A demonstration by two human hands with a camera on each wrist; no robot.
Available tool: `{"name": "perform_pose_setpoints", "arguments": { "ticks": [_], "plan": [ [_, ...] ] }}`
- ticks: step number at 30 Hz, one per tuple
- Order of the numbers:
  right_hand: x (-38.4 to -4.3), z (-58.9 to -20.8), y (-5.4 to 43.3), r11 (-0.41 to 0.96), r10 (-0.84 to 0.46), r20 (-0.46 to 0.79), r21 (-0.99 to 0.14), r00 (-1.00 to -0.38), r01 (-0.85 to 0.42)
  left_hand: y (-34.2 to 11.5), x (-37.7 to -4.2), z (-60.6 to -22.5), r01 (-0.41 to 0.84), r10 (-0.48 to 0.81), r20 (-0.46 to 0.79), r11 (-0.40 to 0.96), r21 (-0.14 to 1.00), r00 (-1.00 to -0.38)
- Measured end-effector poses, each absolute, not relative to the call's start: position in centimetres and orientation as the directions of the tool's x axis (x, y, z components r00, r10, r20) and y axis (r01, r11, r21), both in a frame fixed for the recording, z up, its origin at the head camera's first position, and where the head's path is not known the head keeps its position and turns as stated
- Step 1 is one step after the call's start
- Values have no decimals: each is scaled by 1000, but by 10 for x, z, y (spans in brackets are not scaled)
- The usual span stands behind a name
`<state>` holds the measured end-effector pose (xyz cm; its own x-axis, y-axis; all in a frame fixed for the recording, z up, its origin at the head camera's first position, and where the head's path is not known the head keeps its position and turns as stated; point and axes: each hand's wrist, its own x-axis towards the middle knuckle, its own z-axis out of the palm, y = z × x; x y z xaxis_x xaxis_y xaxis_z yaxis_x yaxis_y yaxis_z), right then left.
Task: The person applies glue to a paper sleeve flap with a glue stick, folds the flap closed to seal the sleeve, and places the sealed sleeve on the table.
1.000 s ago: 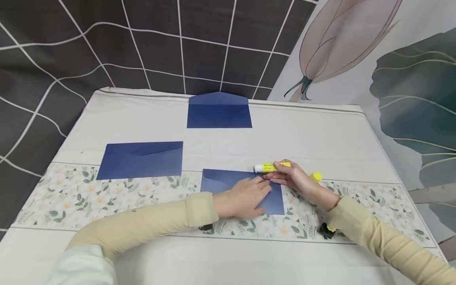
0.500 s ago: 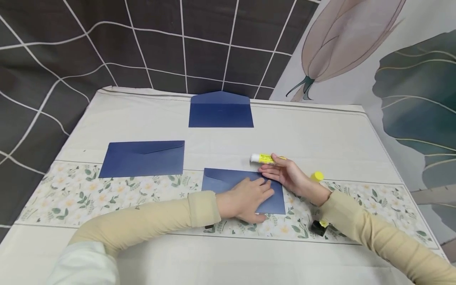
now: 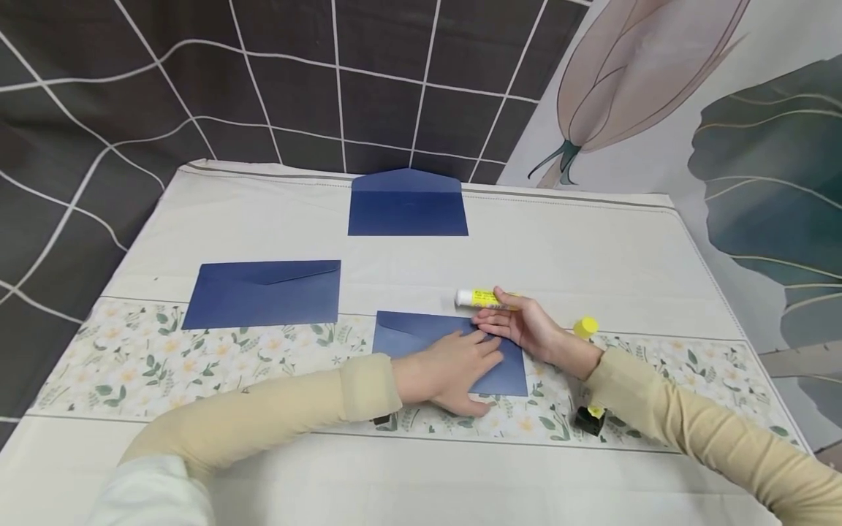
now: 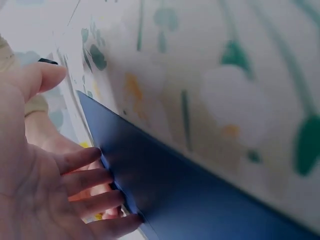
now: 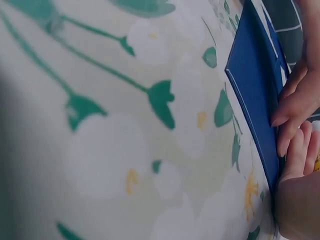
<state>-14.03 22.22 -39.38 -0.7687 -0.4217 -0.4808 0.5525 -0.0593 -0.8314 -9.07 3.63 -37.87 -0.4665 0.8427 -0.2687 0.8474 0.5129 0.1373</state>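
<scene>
In the head view a dark blue envelope (image 3: 506, 381) lies in front of me, its flap side up. My left hand (image 3: 454, 371) rests flat across it, with fingers spread and thumb off its near edge. The left wrist view shows the fingers (image 4: 89, 181) fairly straight over the blue paper (image 4: 195, 197). Beside the envelope's far edge, my right hand (image 3: 531, 326) holds a yellow-and-white glue stick (image 3: 485, 298) under its thumb, uncapped end to the left. Its other fingers touch the envelope near the left fingertips. In the right wrist view the glue stick is mostly hidden.
A yellow cap (image 3: 585, 326) stands right of my right hand. A second blue envelope (image 3: 263, 296) lies at the left. Another envelope (image 3: 408, 213), flap raised, lies at the table's back edge. A small black device (image 3: 590, 421) sits by my right cuff.
My right hand has shifted left and slightly away along the envelope's far edge, carrying the glue stick. My left fingers and thumb have spread wider, the hand staying on the envelope.
</scene>
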Motion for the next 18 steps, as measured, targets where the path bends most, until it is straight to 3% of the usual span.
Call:
{"name": "perform_pose_setpoints", "arguments": {
  "ticks": [4,12,18],
  "plan": [
    [-139,-396,221,-43,-425,-480,-836,-767,547,23,-88,-379,811,840,-250,535,235,-482],
    [-140,-397,222,-41,-423,-477,-839,-771,542,-30,-82,-372,658,736,-195,670,343,-648],
    [-140,-396,222,-38,-421,-490,-831,-763,555,-63,-78,-373,581,689,-177,699,416,-702]
  ]
}}
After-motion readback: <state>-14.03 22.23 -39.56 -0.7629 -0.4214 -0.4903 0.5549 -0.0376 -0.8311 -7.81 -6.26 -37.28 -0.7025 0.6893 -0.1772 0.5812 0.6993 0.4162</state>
